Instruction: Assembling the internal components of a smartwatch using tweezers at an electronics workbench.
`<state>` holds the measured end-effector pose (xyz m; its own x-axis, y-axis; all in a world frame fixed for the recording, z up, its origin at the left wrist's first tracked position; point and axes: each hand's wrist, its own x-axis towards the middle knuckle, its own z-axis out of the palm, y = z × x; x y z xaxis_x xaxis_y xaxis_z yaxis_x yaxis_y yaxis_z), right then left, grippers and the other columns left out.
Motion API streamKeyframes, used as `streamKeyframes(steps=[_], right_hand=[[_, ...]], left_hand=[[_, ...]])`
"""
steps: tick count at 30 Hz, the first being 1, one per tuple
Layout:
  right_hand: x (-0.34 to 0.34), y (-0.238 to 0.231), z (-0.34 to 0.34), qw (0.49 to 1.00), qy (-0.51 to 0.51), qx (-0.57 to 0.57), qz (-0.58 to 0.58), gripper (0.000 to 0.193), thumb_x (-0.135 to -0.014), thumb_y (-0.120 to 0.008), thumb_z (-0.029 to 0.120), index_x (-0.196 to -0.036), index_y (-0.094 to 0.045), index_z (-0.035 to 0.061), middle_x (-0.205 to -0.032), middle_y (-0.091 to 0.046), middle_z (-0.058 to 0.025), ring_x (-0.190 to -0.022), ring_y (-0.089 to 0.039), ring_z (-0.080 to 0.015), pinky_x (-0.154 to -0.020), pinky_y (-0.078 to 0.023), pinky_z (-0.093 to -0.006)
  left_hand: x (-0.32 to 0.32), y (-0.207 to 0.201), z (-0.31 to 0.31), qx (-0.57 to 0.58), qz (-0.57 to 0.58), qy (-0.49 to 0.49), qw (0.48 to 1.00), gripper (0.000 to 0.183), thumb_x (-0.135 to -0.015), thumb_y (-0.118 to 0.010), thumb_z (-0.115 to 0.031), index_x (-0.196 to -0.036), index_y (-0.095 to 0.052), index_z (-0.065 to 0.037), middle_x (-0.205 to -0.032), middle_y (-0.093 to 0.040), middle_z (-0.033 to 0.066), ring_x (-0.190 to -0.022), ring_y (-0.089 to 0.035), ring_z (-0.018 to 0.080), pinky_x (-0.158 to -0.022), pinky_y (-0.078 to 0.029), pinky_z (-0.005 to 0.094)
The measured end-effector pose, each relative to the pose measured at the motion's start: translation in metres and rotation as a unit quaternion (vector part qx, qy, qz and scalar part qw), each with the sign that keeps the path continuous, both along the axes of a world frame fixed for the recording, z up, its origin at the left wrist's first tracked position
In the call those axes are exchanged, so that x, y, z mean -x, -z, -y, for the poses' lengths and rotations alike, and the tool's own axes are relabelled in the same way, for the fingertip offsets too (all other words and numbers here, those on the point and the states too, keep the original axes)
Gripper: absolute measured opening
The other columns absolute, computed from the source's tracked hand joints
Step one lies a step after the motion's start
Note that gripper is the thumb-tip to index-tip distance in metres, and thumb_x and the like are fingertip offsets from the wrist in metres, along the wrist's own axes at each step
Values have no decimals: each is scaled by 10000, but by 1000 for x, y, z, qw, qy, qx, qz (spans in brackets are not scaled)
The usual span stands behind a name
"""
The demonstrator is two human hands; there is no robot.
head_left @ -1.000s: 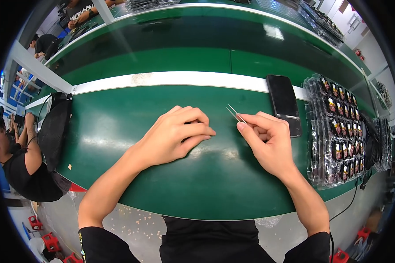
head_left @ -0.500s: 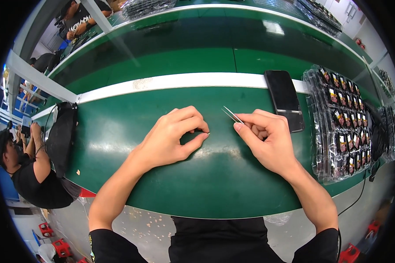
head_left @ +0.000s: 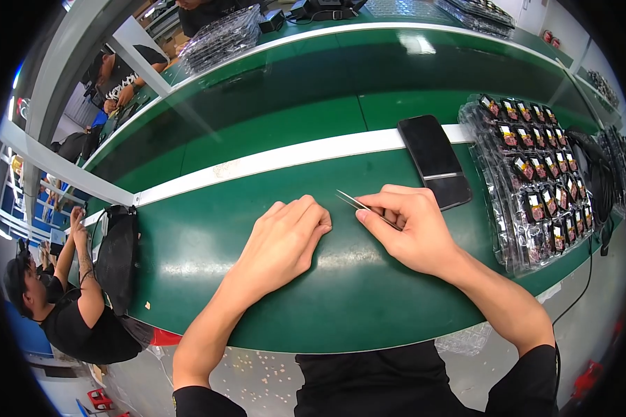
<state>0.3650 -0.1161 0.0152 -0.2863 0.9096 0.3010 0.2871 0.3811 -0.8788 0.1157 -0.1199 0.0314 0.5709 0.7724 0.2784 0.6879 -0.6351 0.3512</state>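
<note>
My left hand rests over the green tabletop with its fingers curled and pressed together. Whatever it may pinch is hidden behind the fingers. Between the thumb and fingers of my right hand sits a pair of thin metal tweezers. Their tips point up and left, a short way from the left hand, with nothing visible between them. Beyond the right hand, a black smartphone lies partly across the white ledge.
Stacked clear plastic trays with small dark parts stand at the right, beside a bundle of black cable. A black bag sits at the table's left end. Co-workers sit at the left and far side. Small scraps litter the floor.
The view has shifted and tilted. My left hand has turned and closed, so the tiny pale bit at its fingertips no longer shows. The tweezers have come nearer to that hand.
</note>
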Motion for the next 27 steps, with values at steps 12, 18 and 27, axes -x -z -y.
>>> streamKeyframes(steps=[12, 18, 27], right_hand=[[1, 1, 1, 1000, -1, -3, 13, 204, -970, -774, 51, -1146, -822, -41, -688, -597, -97, -555, -483, -135, -543, -381, -352], [0, 0, 1, 1000, -5, 1, 3, 209, -970, -769, 50, -1150, -819, -44, -712, -626, -108, -555, -507, -140, -546, -397, -352], [4, 1, 2, 1000, -8, -16, 12, 202, -969, -804, 51, -1160, -838, -6, -703, -578, -18, -581, -437, -59, -536, -345, -288]], left_hand=[[2, 1, 3, 50, 43, -17, 998, 116, -973, -779, -72, -1000, -666, -83, -945, -679, 51, -768, -622, 249, -779, -454, 384], [-3, 7, 2, 40, 37, -51, 997, 127, -973, -795, -101, -996, -672, -78, -938, -681, 51, -755, -617, 253, -759, -459, 392], [-1, 7, 1, -2, 30, -26, 999, 69, -1017, -729, -77, -1020, -662, -62, -916, -649, 81, -777, -609, 293, -759, -457, 417]])
